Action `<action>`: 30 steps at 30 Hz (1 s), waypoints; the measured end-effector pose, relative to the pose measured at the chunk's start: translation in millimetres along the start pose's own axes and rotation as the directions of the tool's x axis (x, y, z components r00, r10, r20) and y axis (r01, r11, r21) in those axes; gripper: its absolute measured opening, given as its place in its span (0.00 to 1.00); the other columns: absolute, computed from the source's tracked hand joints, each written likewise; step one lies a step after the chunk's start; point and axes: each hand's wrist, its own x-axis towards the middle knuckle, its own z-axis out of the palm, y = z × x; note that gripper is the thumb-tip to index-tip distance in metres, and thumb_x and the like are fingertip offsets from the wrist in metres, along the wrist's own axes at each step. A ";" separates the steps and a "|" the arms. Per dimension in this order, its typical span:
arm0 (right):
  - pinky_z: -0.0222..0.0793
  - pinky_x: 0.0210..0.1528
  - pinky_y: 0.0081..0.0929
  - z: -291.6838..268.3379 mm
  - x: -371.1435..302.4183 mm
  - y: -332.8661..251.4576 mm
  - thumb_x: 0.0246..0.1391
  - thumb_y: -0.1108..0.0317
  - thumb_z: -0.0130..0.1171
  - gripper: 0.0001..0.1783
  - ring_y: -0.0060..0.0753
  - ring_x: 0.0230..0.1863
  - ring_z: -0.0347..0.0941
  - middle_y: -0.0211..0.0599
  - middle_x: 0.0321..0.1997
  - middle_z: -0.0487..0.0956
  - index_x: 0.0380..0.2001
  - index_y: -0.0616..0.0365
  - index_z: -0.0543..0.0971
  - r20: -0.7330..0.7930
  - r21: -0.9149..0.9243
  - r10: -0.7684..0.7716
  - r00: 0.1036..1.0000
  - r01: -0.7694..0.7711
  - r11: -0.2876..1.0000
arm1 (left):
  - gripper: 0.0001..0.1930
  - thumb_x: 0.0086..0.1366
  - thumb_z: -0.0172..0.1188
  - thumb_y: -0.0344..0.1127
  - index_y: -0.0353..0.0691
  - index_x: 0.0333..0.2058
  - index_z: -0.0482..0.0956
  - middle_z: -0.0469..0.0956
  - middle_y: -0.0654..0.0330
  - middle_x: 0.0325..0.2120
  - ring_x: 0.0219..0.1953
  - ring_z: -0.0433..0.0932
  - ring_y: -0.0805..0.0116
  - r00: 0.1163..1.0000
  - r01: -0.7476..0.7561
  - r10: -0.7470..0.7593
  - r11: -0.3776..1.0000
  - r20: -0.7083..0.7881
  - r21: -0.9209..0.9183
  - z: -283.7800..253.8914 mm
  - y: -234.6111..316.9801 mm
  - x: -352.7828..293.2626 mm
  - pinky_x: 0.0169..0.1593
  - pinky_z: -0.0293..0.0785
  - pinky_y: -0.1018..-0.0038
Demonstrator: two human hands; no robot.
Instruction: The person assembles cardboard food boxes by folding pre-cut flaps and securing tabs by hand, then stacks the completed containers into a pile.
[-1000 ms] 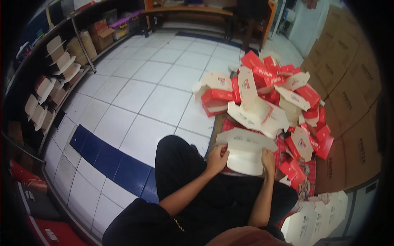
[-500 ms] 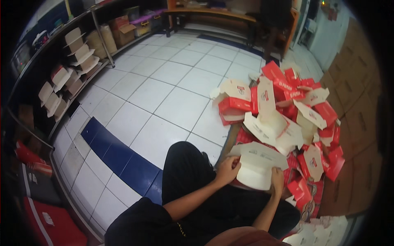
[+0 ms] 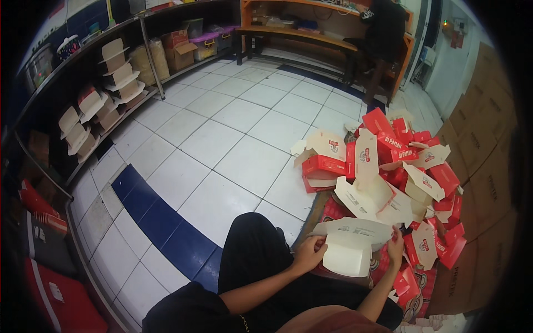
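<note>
In front of my lap I hold an open paper food box [image 3: 347,261], its white inside facing me and its printed lid flap standing up at the far side. My left hand [image 3: 311,253] pinches the box at its left edge. At the right end of the lid flap, my right hand [image 3: 395,244] grips the card with its fingers closed. The outside of the box is mostly hidden. Just beyond it lies a heap of red and white food boxes [image 3: 388,147], many with lids open.
Brown cartons [image 3: 469,166] line the right side. At left, a metal shelf [image 3: 145,50] holds stacked open boxes [image 3: 119,72]. Red and grey bags [image 3: 66,299] lie at lower left. A person in dark clothes [image 3: 383,33] is by a wooden bench [image 3: 300,33] at the back.
My right hand has moved up and outward from the box's right side to the lid flap's end. My left hand still grips the left edge. The view has tilted up slightly.
</note>
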 end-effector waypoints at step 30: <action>0.65 0.63 0.38 -155.0 -58.2 -198.9 0.58 0.71 0.59 0.14 0.48 0.63 0.66 0.51 0.61 0.67 0.47 0.64 0.74 -0.225 -0.216 -0.096 0.970 0.046 0.975 | 0.15 0.64 0.64 0.34 0.33 0.47 0.79 0.80 0.52 0.38 0.39 0.80 0.62 0.999 -0.016 0.019 0.997 -0.041 0.071 0.3 8.2 2.8 0.46 0.76 0.68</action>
